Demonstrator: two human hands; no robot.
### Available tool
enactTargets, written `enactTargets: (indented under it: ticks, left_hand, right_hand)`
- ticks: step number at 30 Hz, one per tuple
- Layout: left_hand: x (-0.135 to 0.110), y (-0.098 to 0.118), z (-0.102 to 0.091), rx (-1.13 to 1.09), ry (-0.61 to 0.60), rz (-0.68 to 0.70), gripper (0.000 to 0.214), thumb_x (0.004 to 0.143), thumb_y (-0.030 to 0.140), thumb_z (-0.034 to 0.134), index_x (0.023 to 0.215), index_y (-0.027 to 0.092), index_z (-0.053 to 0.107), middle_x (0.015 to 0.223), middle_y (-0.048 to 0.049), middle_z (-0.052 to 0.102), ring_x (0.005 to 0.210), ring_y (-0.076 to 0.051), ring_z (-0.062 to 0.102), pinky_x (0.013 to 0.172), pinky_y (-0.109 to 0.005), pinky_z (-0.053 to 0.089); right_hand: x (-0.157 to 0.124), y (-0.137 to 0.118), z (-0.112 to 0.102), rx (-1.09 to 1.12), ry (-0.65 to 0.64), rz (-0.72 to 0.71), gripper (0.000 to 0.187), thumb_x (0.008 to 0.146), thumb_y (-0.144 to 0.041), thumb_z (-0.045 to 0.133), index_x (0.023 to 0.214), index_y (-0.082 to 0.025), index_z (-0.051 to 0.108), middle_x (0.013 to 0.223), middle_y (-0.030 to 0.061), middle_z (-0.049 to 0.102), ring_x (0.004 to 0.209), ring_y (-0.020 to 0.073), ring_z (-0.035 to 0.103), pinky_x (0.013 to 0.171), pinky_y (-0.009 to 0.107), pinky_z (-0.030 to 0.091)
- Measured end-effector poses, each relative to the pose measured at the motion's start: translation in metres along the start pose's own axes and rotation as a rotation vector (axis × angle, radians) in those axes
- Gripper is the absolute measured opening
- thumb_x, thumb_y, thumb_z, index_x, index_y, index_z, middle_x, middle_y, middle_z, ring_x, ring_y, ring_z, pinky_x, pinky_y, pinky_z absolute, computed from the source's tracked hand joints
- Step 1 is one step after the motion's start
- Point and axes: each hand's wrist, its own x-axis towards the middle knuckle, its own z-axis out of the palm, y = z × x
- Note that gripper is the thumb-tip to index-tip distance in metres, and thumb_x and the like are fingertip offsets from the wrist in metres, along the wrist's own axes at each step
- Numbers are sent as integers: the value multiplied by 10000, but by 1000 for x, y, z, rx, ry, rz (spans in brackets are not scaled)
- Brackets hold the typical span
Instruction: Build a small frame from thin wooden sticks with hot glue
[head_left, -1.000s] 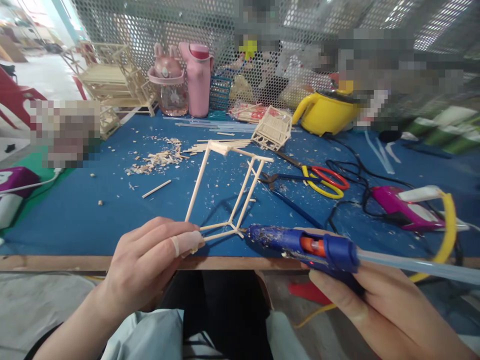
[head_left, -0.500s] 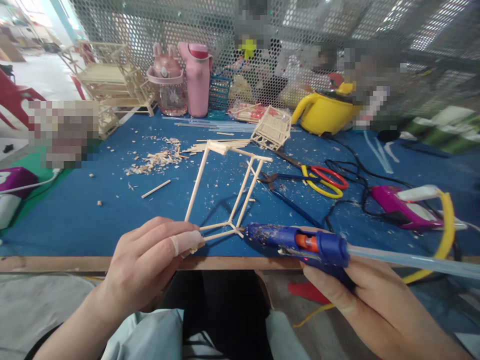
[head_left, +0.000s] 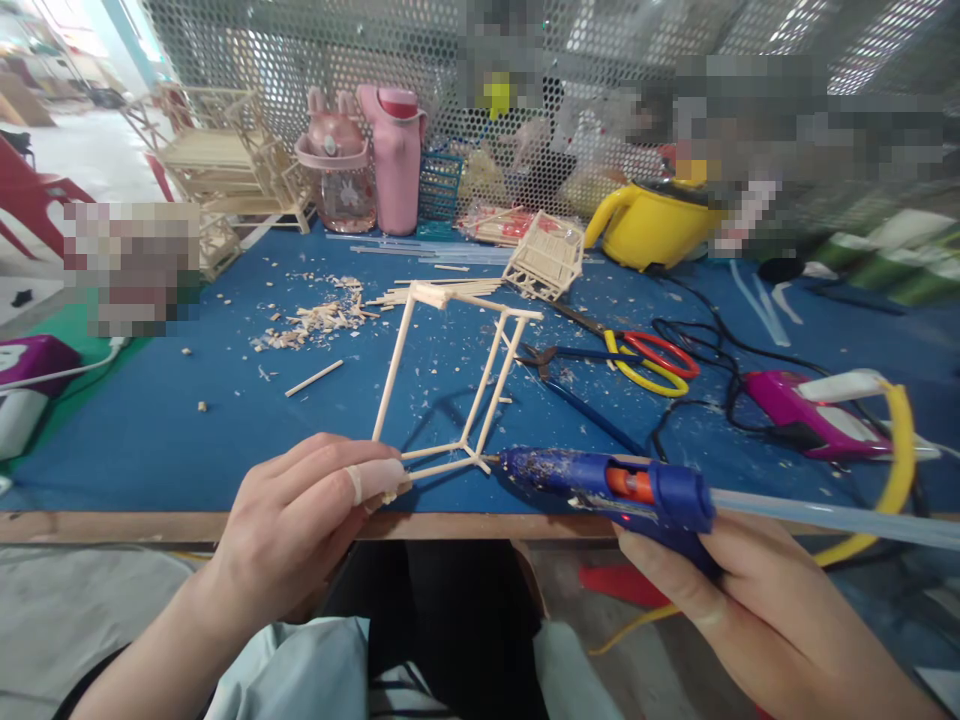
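Note:
My left hand (head_left: 300, 520) pinches the near corner of a thin wooden stick frame (head_left: 450, 380), holding it up over the blue table (head_left: 150, 420). A pale cap covers one fingertip. My right hand (head_left: 742, 610) is wrapped round a blue hot glue gun (head_left: 607, 485) with a clear glue stick out the back. Its nozzle touches the frame's near right joint.
Red and yellow scissors (head_left: 645, 360), pliers (head_left: 547, 358), a purple glue gun (head_left: 802, 415) and black cables lie to the right. Wood chips (head_left: 315, 315), a loose stick (head_left: 313, 377), a small stick model (head_left: 546, 260), pink bottles (head_left: 375, 160) and a yellow pot (head_left: 652, 225) stand farther back.
The glue gun has shifted slightly to the right and back, its nozzle staying at the frame's near joint. My left hand and the frame have barely moved.

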Motion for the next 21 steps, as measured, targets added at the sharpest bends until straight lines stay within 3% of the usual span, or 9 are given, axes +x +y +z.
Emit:
enactTargets:
  ticks: [6, 15, 21]
  left_hand:
    - [0, 1, 0, -18, -5, 6, 254, 818, 30, 521, 1019, 171, 586, 948, -70, 679, 829, -132, 630, 708, -232, 491]
    - [0, -1, 1, -33, 1, 30, 279, 800, 4, 536, 1033, 149, 586, 961, -73, 669, 865, -130, 609, 729, -231, 482]
    - [-2, 0, 0, -32, -6, 15, 280, 801, 8, 540, 1032, 159, 586, 980, -62, 663, 878, -122, 613, 755, -217, 479]
  right_hand:
    - [3, -6, 1, 25, 3, -1, 368, 870, -345, 502, 1221, -278, 587, 1021, 22, 718, 873, 233, 691, 798, 346, 572]
    - [2, -6, -1, 57, 3, -63, 447, 877, -244, 505, 1322, -283, 472, 1242, 12, 619, 1084, 229, 615, 911, 326, 527]
    - [0, -2, -1, 102, 16, -8, 357, 867, -287, 528, 1220, -271, 582, 1090, 23, 690, 943, 240, 665, 856, 340, 540]
